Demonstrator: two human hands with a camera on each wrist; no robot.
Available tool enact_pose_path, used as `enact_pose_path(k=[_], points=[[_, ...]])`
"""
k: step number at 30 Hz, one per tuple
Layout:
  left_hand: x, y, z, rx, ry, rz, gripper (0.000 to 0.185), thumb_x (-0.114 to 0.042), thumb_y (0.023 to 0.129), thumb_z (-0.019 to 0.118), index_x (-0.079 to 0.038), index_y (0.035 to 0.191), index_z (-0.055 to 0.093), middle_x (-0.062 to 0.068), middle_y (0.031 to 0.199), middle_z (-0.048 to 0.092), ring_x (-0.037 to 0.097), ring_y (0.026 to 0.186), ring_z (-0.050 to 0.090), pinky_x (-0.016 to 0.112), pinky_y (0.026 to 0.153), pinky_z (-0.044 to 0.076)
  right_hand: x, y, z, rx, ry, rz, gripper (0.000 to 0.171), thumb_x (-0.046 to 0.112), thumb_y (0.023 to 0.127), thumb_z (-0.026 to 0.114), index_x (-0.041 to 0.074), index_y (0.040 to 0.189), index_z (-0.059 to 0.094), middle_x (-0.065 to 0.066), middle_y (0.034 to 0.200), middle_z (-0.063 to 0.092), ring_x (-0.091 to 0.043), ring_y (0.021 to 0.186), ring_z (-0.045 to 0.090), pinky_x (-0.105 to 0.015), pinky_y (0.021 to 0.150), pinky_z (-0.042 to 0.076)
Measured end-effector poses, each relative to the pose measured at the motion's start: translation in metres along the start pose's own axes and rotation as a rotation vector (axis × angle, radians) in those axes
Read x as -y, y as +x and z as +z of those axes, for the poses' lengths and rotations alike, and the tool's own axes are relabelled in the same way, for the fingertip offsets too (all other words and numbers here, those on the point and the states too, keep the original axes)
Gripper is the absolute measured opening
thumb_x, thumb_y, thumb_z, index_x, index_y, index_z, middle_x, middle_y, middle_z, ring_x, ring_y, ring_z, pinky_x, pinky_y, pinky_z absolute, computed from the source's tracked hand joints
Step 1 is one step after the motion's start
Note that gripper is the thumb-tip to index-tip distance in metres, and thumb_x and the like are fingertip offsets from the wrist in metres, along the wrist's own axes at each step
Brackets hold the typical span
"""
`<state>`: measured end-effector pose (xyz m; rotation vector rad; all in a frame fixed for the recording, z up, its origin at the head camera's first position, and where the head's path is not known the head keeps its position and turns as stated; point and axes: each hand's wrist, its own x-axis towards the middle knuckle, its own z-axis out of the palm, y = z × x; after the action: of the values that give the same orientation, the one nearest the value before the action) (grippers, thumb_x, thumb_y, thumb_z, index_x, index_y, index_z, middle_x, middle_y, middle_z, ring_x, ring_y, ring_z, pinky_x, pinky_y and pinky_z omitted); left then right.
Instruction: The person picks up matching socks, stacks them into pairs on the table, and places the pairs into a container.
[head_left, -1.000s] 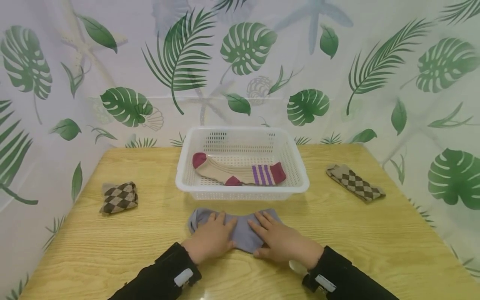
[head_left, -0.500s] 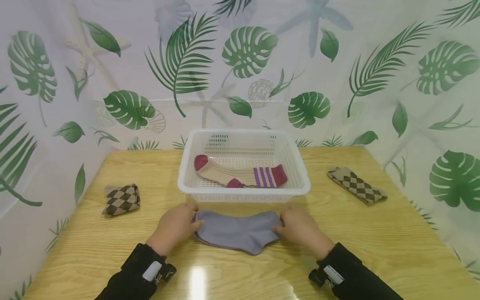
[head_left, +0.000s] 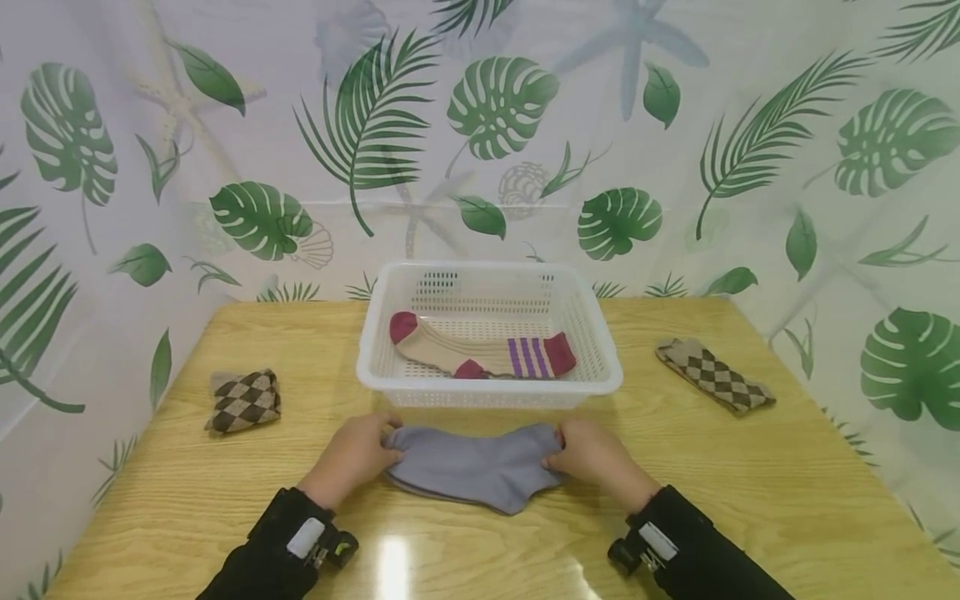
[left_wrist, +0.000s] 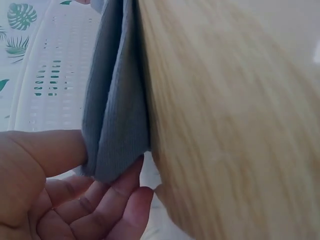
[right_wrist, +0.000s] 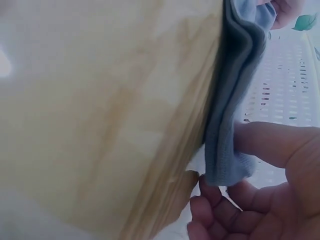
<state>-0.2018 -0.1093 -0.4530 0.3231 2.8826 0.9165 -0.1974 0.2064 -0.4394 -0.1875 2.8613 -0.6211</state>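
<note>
The left hand (head_left: 352, 454) pinches one end of the grey socks (head_left: 472, 467), thumb on one side and curled fingers on the other; the right hand (head_left: 600, 460) pinches the opposite end the same way, so both grips are clamped on fabric; the socks stretch crosswise between the hands, their layers showing in both wrist views, just in front of the white basket (head_left: 487, 386); whether they touch the table (head_left: 480, 550) I cannot tell; inside the basket lies a beige sock (head_left: 442, 350) with dark red toe, heel and cuff and purple stripes; a folded checked sock (head_left: 243, 402) sits on the table beyond the left hand, and a longer checked bundle (head_left: 714, 375) lies slantwise to the basket's right; behind stands a leaf-print sheet (head_left: 480, 225); black sleeves (head_left: 262, 550) cover both forearms.
</note>
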Motion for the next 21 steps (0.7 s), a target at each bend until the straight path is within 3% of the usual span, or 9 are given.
enact_pose_path(k=[4, 7, 10, 13, 16, 18, 20, 21], points=[[0.002, -0.001, -0.003, 0.032, -0.078, -0.072, 0.041, -0.011, 0.077, 0.081, 0.004, 0.111, 0.065, 0.015, 0.094, 0.07, 0.025, 0.085, 0.066, 0.037, 0.073, 0.055, -0.001, 0.0, 0.001, -0.021, 0.06, 0.007, 0.045, 0.012, 0.077, 0.08, 0.012, 0.06, 0.038, 0.003, 0.059, 0.03, -0.013, 0.053, 0.034, -0.025, 0.051, 0.027], [0.001, -0.004, -0.004, 0.041, -0.019, -0.101, 0.026, -0.018, 0.076, 0.082, 0.001, 0.088, 0.068, 0.006, 0.077, 0.065, 0.019, 0.068, 0.059, 0.031, 0.06, 0.048, -0.003, 0.001, 0.002, -0.02, 0.086, 0.007, 0.043, 0.01, 0.076, 0.08, 0.01, 0.061, 0.041, 0.002, 0.059, 0.032, -0.013, 0.055, 0.036, -0.025, 0.052, 0.03], [0.001, -0.006, -0.005, 0.046, 0.063, -0.111, 0.03, -0.026, 0.077, 0.082, -0.007, 0.066, 0.061, 0.0, 0.063, 0.052, 0.015, 0.056, 0.047, 0.027, 0.05, 0.036, -0.003, 0.001, 0.001, -0.007, 0.09, 0.016, 0.026, 0.009, 0.076, 0.081, 0.001, 0.075, 0.057, -0.003, 0.069, 0.051, -0.016, 0.066, 0.052, -0.029, 0.057, 0.043], [0.003, -0.007, -0.005, 0.061, 0.058, -0.104, 0.034, -0.029, 0.079, 0.08, -0.01, 0.062, 0.056, -0.001, 0.06, 0.049, 0.014, 0.054, 0.044, 0.026, 0.049, 0.033, -0.005, 0.002, 0.0, 0.006, 0.086, 0.012, 0.034, 0.01, 0.076, 0.081, -0.008, 0.099, 0.064, -0.011, 0.087, 0.065, -0.023, 0.083, 0.062, -0.036, 0.069, 0.052], [0.008, -0.006, -0.006, 0.096, -0.098, -0.096, 0.028, -0.022, 0.083, 0.077, -0.007, 0.068, 0.058, 0.001, 0.066, 0.055, 0.014, 0.057, 0.051, 0.027, 0.052, 0.042, -0.009, 0.003, 0.0, 0.014, 0.098, -0.015, 0.024, 0.01, 0.077, 0.08, -0.004, 0.082, 0.062, -0.006, 0.074, 0.058, -0.019, 0.072, 0.057, -0.033, 0.061, 0.048], [0.012, -0.005, -0.007, 0.135, -0.254, -0.093, 0.022, -0.016, 0.086, 0.073, -0.003, 0.074, 0.06, 0.005, 0.072, 0.059, 0.015, 0.061, 0.058, 0.029, 0.056, 0.05, -0.012, 0.003, -0.001, 0.009, 0.123, -0.042, 0.029, 0.009, 0.077, 0.08, 0.003, 0.068, 0.053, -0.001, 0.065, 0.046, -0.015, 0.062, 0.047, -0.028, 0.054, 0.04], [0.015, -0.005, -0.009, 0.175, -0.398, -0.094, 0.016, -0.01, 0.088, 0.069, 0.001, 0.081, 0.06, 0.009, 0.078, 0.063, 0.019, 0.066, 0.065, 0.033, 0.06, 0.056, -0.016, 0.002, -0.002, 0.007, 0.161, -0.057, 0.039, 0.008, 0.078, 0.079, 0.008, 0.063, 0.043, 0.0, 0.062, 0.035, -0.014, 0.058, 0.038, -0.026, 0.052, 0.032], [0.016, -0.005, -0.01, 0.191, -0.451, -0.096, 0.015, -0.008, 0.089, 0.067, 0.003, 0.083, 0.059, 0.011, 0.08, 0.065, 0.022, 0.067, 0.067, 0.034, 0.061, 0.057, -0.018, 0.002, -0.003, 0.007, 0.188, -0.065, 0.036, 0.008, 0.078, 0.078, 0.008, 0.064, 0.045, 0.0, 0.063, 0.038, -0.014, 0.059, 0.039, -0.026, 0.052, 0.033]])
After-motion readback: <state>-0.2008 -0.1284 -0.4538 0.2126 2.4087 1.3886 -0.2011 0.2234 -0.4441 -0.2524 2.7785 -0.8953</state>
